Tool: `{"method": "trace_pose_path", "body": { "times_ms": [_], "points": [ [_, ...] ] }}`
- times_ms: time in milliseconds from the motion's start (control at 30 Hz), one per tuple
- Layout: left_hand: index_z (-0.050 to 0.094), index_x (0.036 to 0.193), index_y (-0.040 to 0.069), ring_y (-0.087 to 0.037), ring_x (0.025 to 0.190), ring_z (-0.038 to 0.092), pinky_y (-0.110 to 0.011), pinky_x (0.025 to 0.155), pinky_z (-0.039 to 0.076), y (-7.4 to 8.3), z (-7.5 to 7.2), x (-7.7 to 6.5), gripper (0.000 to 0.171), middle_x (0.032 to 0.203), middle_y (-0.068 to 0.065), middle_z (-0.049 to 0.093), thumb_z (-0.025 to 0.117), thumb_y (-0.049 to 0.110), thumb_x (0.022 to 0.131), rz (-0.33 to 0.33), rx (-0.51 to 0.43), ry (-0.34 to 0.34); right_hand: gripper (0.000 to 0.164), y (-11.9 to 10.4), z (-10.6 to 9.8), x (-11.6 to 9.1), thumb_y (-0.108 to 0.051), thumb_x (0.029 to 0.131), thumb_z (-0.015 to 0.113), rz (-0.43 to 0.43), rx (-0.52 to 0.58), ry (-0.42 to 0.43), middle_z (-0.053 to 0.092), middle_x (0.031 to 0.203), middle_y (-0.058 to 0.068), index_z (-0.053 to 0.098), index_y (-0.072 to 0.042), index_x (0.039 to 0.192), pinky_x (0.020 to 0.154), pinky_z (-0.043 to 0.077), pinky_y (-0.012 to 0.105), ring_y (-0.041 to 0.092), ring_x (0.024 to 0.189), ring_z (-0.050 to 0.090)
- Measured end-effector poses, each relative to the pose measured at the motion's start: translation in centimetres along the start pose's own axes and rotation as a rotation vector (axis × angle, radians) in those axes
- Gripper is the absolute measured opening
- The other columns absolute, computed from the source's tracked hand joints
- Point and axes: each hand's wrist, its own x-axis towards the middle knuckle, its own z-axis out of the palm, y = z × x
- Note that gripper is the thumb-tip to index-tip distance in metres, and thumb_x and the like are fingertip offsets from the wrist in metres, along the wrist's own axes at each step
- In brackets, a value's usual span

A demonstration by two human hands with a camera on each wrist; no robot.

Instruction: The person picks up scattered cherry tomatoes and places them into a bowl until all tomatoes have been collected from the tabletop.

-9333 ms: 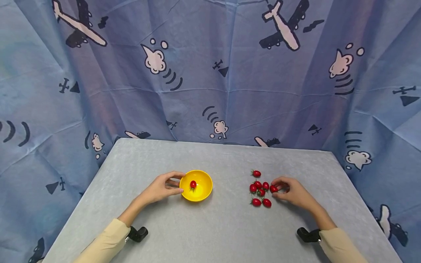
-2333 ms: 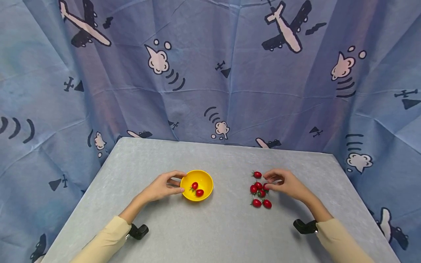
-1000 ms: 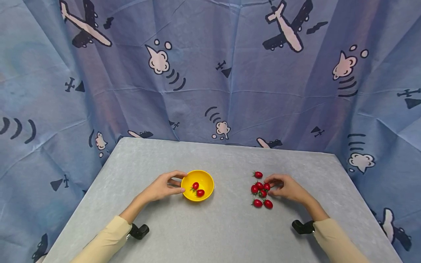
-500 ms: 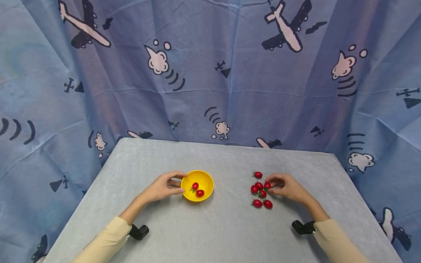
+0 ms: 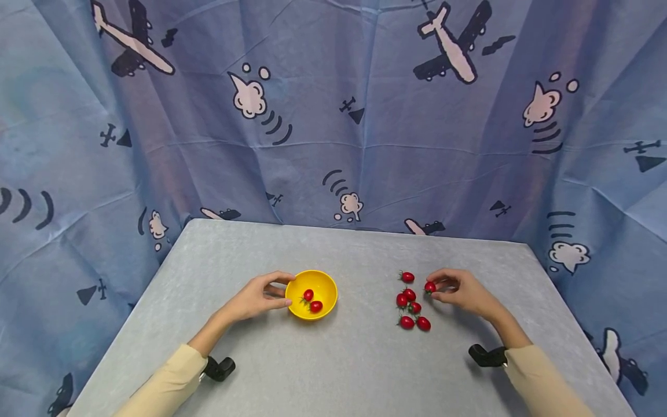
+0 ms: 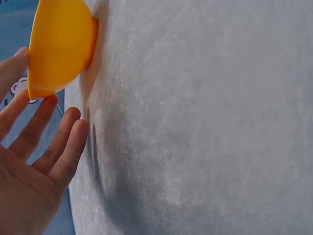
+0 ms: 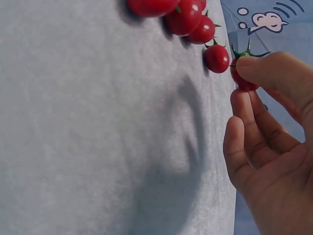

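Note:
A yellow bowl (image 5: 324, 282) stands on the table with two red cherry tomatoes (image 5: 315, 306) inside. My left hand (image 5: 257, 298) holds its left side, thumb and fingertips at the rim; the left wrist view shows the bowl's wall (image 6: 61, 46) between them, with the other fingers free. Right of the bowl, my right hand (image 5: 461, 292) pinches one cherry tomato (image 5: 429, 287) between thumb and fingers. In the right wrist view that tomato (image 7: 238, 78) is raised above the table, green stem up. Several more cherry tomatoes (image 5: 409, 295) lie in a loose group just left of this hand.
The grey table (image 5: 359, 359) spreads out before me. Behind it hangs a blue curtain (image 5: 312, 116) printed with planes and clouds. Black wrist cameras (image 5: 487, 355) sit on both wrists, below the beige sleeves.
The right hand has pulled one cherry tomato out of the group and lifted it up and slightly right. Over the longer span a second tomato came into the bowl. The left hand stays put.

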Motion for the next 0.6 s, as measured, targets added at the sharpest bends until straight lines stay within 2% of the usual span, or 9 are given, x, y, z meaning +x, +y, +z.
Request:
{"method": "trace_pose_path", "body": {
  "times_ms": [300,600],
  "points": [
    [0.057,0.139,-0.001,-0.030,0.110,0.066,-0.033,0.090,0.056,0.1,0.0,0.1,0.051,0.138,-0.017,0.057,0.077,0.009,0.093,-0.005,0.009,0.000,0.035,-0.5,-0.4,0.6,-0.004,0.089,0.079,0.023,-0.023,0.019,0.069,0.113,0.013,0.066,0.005,0.121,0.081,0.057,0.027,0.031,0.101,0.066],
    [0.057,0.138,-0.003,-0.035,0.111,0.065,-0.036,0.090,0.057,0.0,0.0,0.1,0.050,0.137,-0.021,0.056,0.076,0.009,0.093,0.026,0.017,-0.001,0.035,-1.6,0.0,1.7,-0.005,0.090,0.079,-0.015,0.001,0.032,0.069,0.112,0.013,0.067,0.005,0.120,0.081,0.057,0.028,0.032,0.101,0.066]
  ]
}}
